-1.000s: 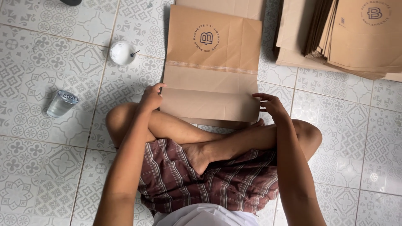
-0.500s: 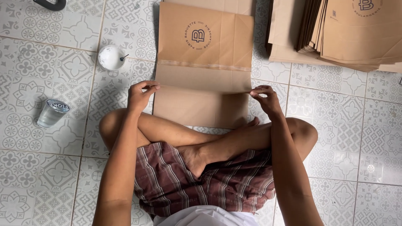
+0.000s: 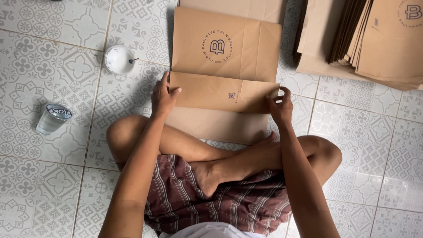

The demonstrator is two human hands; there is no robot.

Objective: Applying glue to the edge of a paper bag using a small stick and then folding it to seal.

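A person sits cross-legged on a patterned grey-and-white tiled floor (image 3: pixel 53 66). A flat brown paper bag (image 3: pixel 224 61) lies on the tiles before the knees, its lower flap (image 3: pixel 220 92) folded up. The left hand (image 3: pixel 164 96) pinches the flap's left edge, the right hand (image 3: pixel 278 105) its right edge. A white bowl (image 3: pixel 119 59) and a plastic cup (image 3: pixel 52 118) stand to the left, a stack of bags (image 3: pixel 374 39) at the far right.

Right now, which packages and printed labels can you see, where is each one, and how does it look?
Brown paper bag: flat on the floor tiles ahead, round dark emblem, lower flap folded up under both hands.
Small square code mark: dark, on that folded flap.
Stack of brown paper bags: top right, fanned edges, dark emblem partly cut off.
Sealed plastic cup: left, clear, dark printed lid.
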